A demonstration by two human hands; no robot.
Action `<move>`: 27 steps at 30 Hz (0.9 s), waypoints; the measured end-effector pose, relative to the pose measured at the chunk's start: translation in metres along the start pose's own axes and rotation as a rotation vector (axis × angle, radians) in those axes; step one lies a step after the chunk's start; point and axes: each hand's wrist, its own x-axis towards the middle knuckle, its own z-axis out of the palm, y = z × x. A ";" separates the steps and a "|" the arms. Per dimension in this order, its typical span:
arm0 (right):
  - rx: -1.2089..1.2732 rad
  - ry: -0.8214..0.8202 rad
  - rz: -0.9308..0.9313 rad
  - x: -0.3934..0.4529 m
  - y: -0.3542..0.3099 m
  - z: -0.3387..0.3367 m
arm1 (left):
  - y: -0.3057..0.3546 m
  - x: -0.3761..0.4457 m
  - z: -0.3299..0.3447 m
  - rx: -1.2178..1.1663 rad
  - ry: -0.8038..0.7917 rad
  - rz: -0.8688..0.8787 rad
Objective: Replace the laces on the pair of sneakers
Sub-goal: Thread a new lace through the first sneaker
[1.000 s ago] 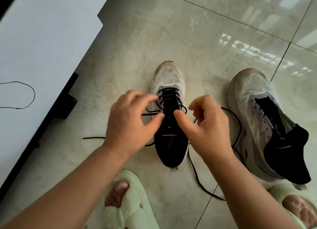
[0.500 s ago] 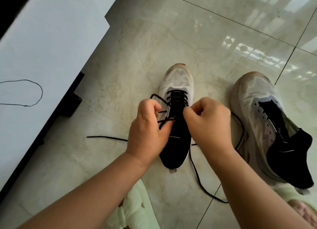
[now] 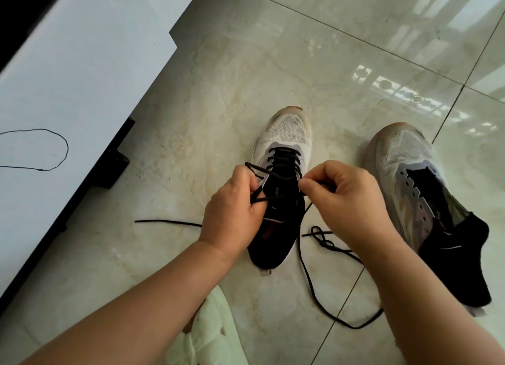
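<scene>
A white and black sneaker (image 3: 284, 135) stands on the floor in the middle, toe pointing away, with a black lace (image 3: 284, 160) threaded through its upper eyelets. My left hand (image 3: 232, 209) grips a loop of that lace at the shoe's left side. My right hand (image 3: 347, 198) pinches the lace at the right eyelets. The lace's loose ends trail on the floor (image 3: 314, 282). A second sneaker (image 3: 410, 157) lies to the right with bare eyelets and its tongue open.
A white table (image 3: 68, 78) with a dark leg (image 3: 117, 160) fills the left side; a thin black cord (image 3: 52, 149) lies on it. Pale green slippers (image 3: 210, 334) are at the bottom. The floor is glossy beige tile (image 3: 273, 50).
Both hands have closed in on the lace at the top eyelets and drawn slightly apart. A knotted bit of lace now shows on the floor under my right wrist.
</scene>
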 end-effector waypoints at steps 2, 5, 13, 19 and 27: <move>0.253 -0.049 0.082 0.000 0.003 -0.010 | -0.001 0.000 0.001 -0.005 0.006 -0.007; 0.405 -0.163 0.146 -0.001 0.005 -0.020 | -0.001 0.001 0.002 0.018 0.008 -0.009; 0.343 -0.206 -0.023 0.001 0.008 -0.023 | -0.002 0.002 0.002 -0.001 0.021 -0.047; 0.285 -0.177 -0.040 0.002 0.015 -0.031 | -0.003 0.003 0.002 0.073 0.023 -0.068; 0.147 -0.106 -0.088 -0.002 0.016 -0.035 | -0.003 0.003 0.000 0.067 0.032 -0.084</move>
